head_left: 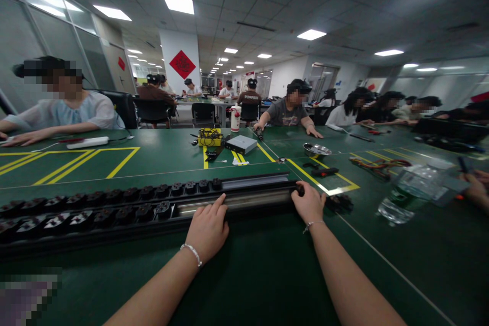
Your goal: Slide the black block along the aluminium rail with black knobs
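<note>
Two long black power strips lie side by side across the green table (267, 275); the near strip (114, 214) carries a row of black sockets and a bare metal channel on its right part. My left hand (207, 229) rests on the near strip's front edge, fingers laid over the metal channel. My right hand (308, 202) is curled round the strip's right end. The far strip (244, 182) lies just behind, untouched.
A plastic water bottle (414, 191) lies on its side at the right. Behind the strips sit a yellow box (210, 137), a grey box (241, 143), a metal bowl (317, 150), a black tool (324, 171) and coloured wires (378, 165). Several people sit around the table.
</note>
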`<state>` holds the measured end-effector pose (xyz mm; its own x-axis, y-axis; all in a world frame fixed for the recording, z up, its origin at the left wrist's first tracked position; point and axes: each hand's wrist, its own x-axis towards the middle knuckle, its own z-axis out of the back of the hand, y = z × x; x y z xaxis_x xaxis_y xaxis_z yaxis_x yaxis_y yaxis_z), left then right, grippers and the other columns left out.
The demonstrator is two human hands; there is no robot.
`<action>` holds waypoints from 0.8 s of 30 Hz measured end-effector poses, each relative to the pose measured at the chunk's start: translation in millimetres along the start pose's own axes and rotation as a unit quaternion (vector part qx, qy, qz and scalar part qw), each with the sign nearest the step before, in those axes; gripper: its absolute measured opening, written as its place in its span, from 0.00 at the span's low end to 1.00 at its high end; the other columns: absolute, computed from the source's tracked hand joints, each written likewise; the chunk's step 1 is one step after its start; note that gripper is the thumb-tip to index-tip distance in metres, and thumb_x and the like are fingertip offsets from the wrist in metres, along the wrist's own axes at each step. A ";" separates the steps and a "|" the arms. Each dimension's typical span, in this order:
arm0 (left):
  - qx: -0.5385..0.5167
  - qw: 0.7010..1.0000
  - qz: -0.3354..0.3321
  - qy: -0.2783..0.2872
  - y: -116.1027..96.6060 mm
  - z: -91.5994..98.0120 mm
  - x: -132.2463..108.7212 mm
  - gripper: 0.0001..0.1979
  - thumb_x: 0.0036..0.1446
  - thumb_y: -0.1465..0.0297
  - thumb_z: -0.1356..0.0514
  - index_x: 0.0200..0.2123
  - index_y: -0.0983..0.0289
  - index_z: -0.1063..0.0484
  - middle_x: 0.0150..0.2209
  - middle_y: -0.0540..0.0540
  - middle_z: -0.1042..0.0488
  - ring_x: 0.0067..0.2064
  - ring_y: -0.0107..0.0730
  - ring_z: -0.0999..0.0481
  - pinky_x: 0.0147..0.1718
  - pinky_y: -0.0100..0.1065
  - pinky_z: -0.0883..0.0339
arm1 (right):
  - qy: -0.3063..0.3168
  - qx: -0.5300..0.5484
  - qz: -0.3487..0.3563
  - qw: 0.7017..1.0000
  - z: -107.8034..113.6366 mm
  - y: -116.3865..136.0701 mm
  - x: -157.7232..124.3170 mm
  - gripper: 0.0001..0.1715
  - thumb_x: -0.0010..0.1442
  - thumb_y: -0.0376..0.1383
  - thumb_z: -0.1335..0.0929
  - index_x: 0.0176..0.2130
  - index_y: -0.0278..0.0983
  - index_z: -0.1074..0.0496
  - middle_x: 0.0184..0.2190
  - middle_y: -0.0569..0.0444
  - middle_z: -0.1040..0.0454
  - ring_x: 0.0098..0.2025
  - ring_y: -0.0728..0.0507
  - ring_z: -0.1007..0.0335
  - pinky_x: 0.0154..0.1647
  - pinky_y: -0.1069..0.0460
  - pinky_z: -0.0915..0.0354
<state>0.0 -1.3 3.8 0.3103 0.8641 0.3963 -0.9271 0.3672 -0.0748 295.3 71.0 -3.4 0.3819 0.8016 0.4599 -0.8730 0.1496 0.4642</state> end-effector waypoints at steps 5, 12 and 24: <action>0.001 1.000 0.000 0.002 0.2 0.1 0.1 0.16 0.52 0.71 0.48 0.46 0.60 0.33 0.60 0.55 0.40 0.48 0.39 0.30 0.46 0.43 0.39 | 0.001 -0.002 -0.002 1.000 0.8 0.3 0.5 0.20 0.51 0.39 0.41 0.43 0.39 0.32 0.41 0.50 0.28 0.48 0.40 0.37 0.57 0.38 0.59; -0.002 1.000 0.002 0.007 0.1 0.2 -0.3 0.16 0.52 0.71 0.48 0.45 0.60 0.33 0.60 0.56 0.40 0.49 0.39 0.31 0.46 0.43 0.40 | 0.006 -0.002 -0.001 1.000 -0.4 -2.0 2.7 0.21 0.51 0.39 0.41 0.43 0.39 0.31 0.40 0.51 0.28 0.46 0.40 0.36 0.55 0.40 0.55; 0.005 1.000 -0.002 -0.003 0.7 -0.4 -0.6 0.15 0.52 0.71 0.48 0.45 0.61 0.33 0.60 0.55 0.39 0.48 0.38 0.30 0.45 0.42 0.39 | 0.017 0.004 -0.006 1.000 4.7 0.6 2.8 0.20 0.51 0.39 0.40 0.44 0.38 0.31 0.41 0.50 0.28 0.47 0.40 0.36 0.56 0.41 0.55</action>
<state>-0.7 -1.4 3.1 0.3130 0.8607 0.4015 -0.9277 0.3676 -0.0648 297.3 70.6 1.8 0.3823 0.8193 0.4274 -0.8655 0.1554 0.4762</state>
